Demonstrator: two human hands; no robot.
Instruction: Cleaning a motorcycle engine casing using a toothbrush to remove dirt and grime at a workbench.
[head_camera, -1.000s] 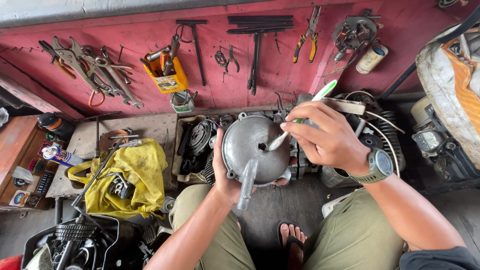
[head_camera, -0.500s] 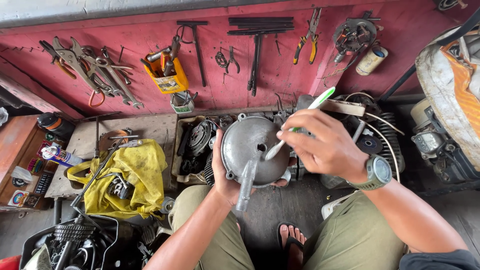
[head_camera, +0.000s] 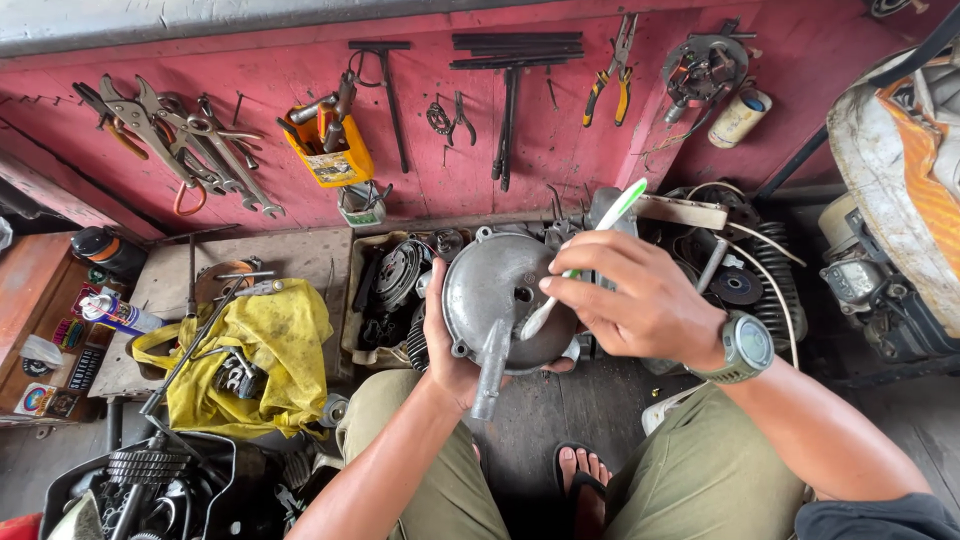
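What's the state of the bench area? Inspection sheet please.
Surface: worn board under yellow cloth.
Job's things: round metal cover; white-green toothbrush against it.
Clutter: tray of engine parts, spray can, gear.
Grippers: left hand holds cover; right hand grips toothbrush.
Cables: white cable by finned engine.
Surroundings: red wall hung with wrenches, pliers.

A repair workshop; pliers (head_camera: 617, 60) and wrenches (head_camera: 190, 140) hang on the red wall (head_camera: 560, 130); engine parts (head_camera: 395, 285) below.
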